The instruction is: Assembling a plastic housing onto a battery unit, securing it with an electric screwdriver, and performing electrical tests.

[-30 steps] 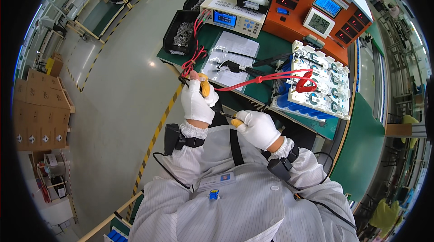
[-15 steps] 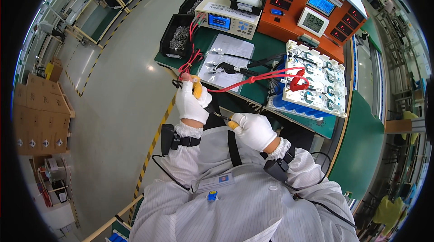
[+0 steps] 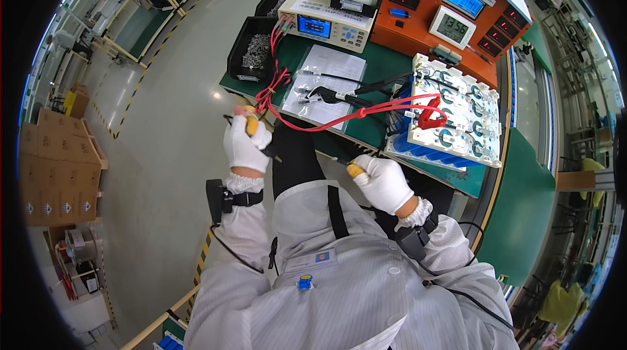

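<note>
So, two yellow-handled probes are being held here, one per hand. The left hand (image 3: 245,144), in a white glove, is wrapped tight around the left probe (image 3: 251,125), so that grip is clamped shut on the yellow handle, which is held just off the near-left corner of the green table (image 3: 385,72), right beside the bundle of red wires (image 3: 271,92). The right hand (image 3: 384,183), also gloved, is closed around the right probe (image 3: 354,169); only the yellow end and a thin dark tip are seen sticking out toward the left, just below the table's front edge.

On the table, a white-topped battery pack (image 3: 450,111) with blue cells along its near side is set at the right, with a red clamp (image 3: 431,118) clipped on top and a red cable run from it back toward the left hand. A sheet of paper (image 3: 330,82) is laid in the middle with a black clip tool on it. Behind that, a beige meter (image 3: 330,20) with a blue screen is placed, and an orange instrument box (image 3: 457,7) is stood next to it. A black bin (image 3: 251,52) of small metal parts is parked at the far-left corner.
</note>
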Demonstrator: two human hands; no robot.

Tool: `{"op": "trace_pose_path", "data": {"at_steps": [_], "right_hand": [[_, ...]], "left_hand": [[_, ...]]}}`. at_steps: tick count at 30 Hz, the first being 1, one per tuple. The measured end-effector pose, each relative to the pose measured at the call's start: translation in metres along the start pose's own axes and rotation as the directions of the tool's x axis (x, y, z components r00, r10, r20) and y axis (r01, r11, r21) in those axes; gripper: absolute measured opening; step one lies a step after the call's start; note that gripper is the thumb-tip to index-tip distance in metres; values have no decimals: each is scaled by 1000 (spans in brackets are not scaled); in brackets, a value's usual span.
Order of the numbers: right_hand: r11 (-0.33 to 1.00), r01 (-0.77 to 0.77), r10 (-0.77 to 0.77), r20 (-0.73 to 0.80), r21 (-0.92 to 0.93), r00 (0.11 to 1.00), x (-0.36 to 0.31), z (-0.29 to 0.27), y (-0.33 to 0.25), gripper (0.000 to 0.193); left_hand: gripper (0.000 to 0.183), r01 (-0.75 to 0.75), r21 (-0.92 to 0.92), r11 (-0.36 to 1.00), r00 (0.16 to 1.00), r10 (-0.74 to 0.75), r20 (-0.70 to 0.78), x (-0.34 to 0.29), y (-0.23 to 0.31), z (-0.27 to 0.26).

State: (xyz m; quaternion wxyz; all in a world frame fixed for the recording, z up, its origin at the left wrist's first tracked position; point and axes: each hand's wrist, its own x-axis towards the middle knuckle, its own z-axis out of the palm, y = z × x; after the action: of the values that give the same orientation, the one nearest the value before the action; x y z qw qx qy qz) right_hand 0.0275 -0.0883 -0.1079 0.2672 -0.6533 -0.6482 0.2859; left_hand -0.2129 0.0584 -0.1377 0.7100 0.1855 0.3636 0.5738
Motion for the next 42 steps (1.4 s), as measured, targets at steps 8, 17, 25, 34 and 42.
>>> {"op": "trace_pose_path", "data": {"at_steps": [8,17,25,34,42], "right_hand": [[979,2,24,-125,204,992,5,-5,-6,16],[988,29,-16,-91,152,996,-1,-3,-8,15],[996,44,-39,-55,80,998,-1,-2,-10,12],[990,129,-123,-91,56,988,0,8,-4,4],[944,322,-301,-205,79,931,4,3,-8,16]], "left_hand": [[14,169,345,923,935,-261,241,-55,-39,20],[12,149,407,901,925,-272,265,-59,-55,27],[11,111,493,863,910,-287,299,-64,-58,23],[8,143,531,835,875,-358,327,-65,-61,30],[32,499,123,858,735,-495,463,-63,-69,0]]}}
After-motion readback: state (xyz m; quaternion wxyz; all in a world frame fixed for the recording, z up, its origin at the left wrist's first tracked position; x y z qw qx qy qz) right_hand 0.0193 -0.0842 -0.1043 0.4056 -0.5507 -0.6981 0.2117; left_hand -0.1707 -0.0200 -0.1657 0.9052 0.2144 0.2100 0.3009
